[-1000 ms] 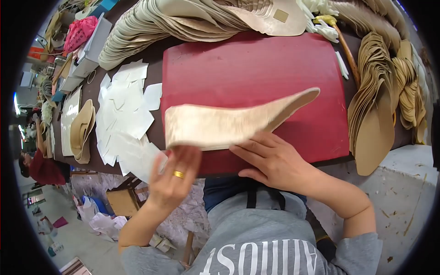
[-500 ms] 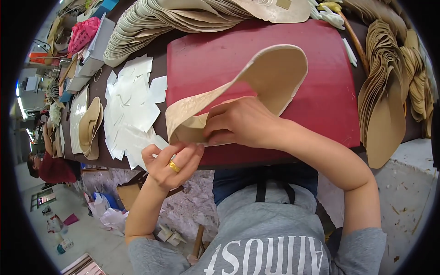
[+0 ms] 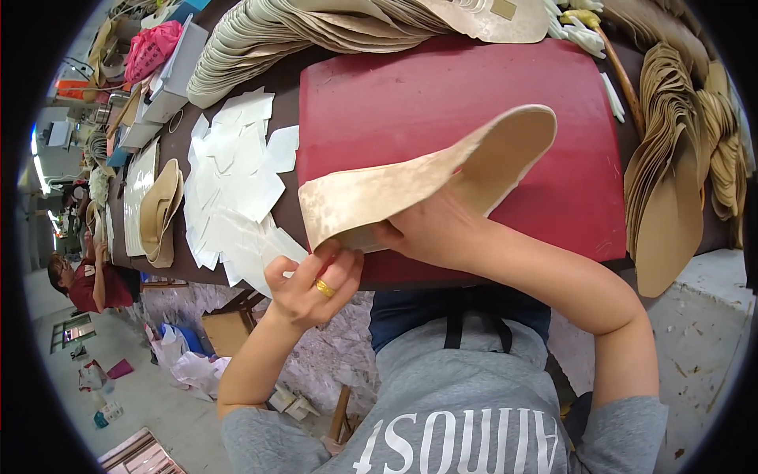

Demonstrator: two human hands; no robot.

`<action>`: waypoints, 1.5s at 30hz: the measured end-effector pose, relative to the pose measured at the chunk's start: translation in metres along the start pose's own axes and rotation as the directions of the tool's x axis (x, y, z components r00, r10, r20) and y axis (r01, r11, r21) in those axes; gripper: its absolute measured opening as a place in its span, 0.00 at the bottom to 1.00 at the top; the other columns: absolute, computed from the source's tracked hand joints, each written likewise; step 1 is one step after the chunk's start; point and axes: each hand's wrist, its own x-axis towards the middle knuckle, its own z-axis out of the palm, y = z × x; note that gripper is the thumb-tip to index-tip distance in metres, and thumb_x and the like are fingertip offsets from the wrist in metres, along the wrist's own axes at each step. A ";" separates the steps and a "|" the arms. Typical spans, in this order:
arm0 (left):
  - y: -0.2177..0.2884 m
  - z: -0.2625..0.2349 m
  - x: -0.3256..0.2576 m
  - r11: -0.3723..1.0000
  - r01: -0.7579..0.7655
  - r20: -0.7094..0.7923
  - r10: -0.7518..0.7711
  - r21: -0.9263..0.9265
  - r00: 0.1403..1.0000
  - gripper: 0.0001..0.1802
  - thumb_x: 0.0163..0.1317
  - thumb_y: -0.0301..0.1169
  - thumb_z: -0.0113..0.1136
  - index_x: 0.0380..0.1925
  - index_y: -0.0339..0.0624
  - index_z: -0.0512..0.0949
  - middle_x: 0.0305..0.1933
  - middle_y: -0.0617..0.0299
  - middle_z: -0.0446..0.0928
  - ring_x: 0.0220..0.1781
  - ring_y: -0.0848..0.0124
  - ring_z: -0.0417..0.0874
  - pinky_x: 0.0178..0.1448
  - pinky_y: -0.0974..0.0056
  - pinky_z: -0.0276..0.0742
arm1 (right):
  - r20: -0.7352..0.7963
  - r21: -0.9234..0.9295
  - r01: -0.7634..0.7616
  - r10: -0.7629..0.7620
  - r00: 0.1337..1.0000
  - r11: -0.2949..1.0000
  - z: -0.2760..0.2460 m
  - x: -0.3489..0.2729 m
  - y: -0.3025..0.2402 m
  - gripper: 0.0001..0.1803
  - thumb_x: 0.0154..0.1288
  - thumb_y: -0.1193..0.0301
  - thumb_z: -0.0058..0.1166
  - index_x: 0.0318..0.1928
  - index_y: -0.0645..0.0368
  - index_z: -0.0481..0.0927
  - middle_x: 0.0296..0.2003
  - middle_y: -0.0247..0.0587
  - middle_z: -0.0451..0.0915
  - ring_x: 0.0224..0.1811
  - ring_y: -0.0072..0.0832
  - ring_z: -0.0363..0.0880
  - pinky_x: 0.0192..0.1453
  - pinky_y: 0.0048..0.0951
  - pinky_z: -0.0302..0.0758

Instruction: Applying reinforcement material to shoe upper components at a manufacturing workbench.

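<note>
A beige, leather-like piece [image 3: 371, 192], long and bent into an open curve like a shoe upper, is held up over the front of the red mat [image 3: 410, 87]. My left hand [image 3: 316, 288], with a gold ring, pinches its lower left edge between thumb and fingers. My right hand [image 3: 438, 229] reaches into the hollow of the curve from the near side. The piece's wall covers most of the right fingers; the thumb side shows, bent against the inner face. The far end of the piece rises free to the right.
White paper-like sheets [image 3: 237, 170] lie heaped left of the mat, beside another curved beige piece [image 3: 160, 213]. Stacked beige pieces line the back [image 3: 308, 35] and the right [image 3: 671, 182]. A stick [image 3: 617, 75] lies at back right. Another person [image 3: 99, 280] is at far left.
The piece has tipped so its outer face now shows more and hides my right fingers. Its raised end is lower and further right. My left hand shifted slightly right.
</note>
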 end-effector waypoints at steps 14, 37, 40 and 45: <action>0.008 -0.022 -0.046 0.996 0.089 0.253 -0.092 0.021 0.963 0.12 0.49 0.21 0.63 0.36 0.41 0.82 0.44 0.64 0.77 0.40 0.76 0.79 0.49 0.61 0.61 | 0.043 -0.211 0.351 -0.350 0.936 0.912 0.010 -0.021 -0.006 0.25 0.45 0.52 0.67 0.40 0.52 0.79 0.35 0.37 0.71 0.37 0.33 0.71 0.41 0.34 0.67; 0.022 -0.049 0.011 0.971 0.239 0.300 -0.228 0.000 0.926 0.12 0.50 0.28 0.59 0.38 0.45 0.80 0.41 0.64 0.75 0.36 0.71 0.72 0.44 0.61 0.57 | 0.279 -0.596 0.314 -0.176 0.944 0.739 -0.037 -0.026 -0.058 0.05 0.53 0.73 0.51 0.33 0.59 0.74 0.37 0.40 0.70 0.40 0.30 0.69 0.44 0.29 0.66; 0.017 -0.044 0.010 0.952 0.305 0.395 -0.267 -0.036 0.879 0.14 0.49 0.28 0.59 0.38 0.44 0.79 0.41 0.64 0.74 0.37 0.70 0.70 0.45 0.60 0.58 | 0.339 -0.615 0.307 -0.108 0.935 0.726 -0.033 -0.012 -0.063 0.05 0.53 0.73 0.51 0.32 0.59 0.74 0.36 0.40 0.70 0.40 0.31 0.68 0.44 0.28 0.65; 0.010 -0.041 -0.004 0.931 0.360 0.528 -0.274 -0.065 0.804 0.17 0.47 0.31 0.61 0.41 0.45 0.79 0.43 0.63 0.75 0.40 0.70 0.71 0.48 0.58 0.59 | 0.424 -0.651 0.254 0.066 0.903 0.716 -0.027 0.002 -0.077 0.05 0.53 0.73 0.51 0.32 0.58 0.75 0.36 0.41 0.69 0.40 0.31 0.67 0.45 0.29 0.64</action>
